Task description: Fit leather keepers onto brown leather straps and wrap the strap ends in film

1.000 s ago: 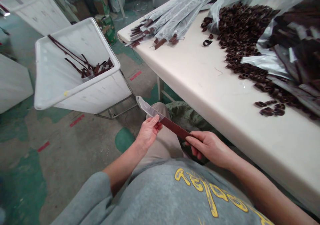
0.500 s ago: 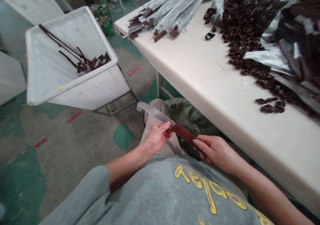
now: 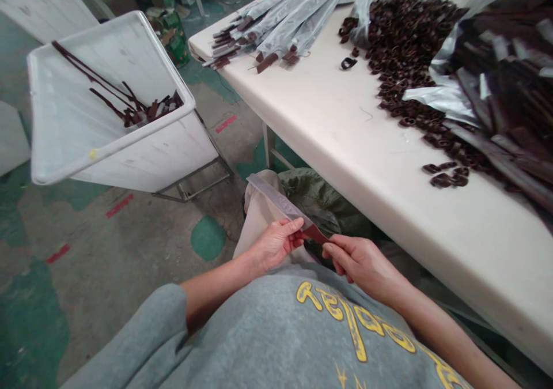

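A brown leather-like strip point(image 3: 317, 234) runs between my two hands above my lap. Its far end lies inside a long clear plastic sleeve point(image 3: 273, 196), which reaches away over my knee. My left hand point(image 3: 273, 245) is closed, thumb on top, at the mouth of the sleeve. My right hand point(image 3: 356, 257) pinches the bare brown part close by, and the fingers hide the strip's near end. Only a short length of brown shows between the hands.
To the right stands a white table point(image 3: 328, 112) with a heap of small brown loops point(image 3: 401, 37), sleeved strips point(image 3: 285, 23) and a pile of dark strips point(image 3: 505, 106). A white bin point(image 3: 142, 164) on a metal frame, at left, holds brown scraps point(image 3: 151, 111).
My right hand has come nearer my left, so less bare brown strip shows between them. The sleeve's far end now lies straighter. The whole view has shifted slightly.
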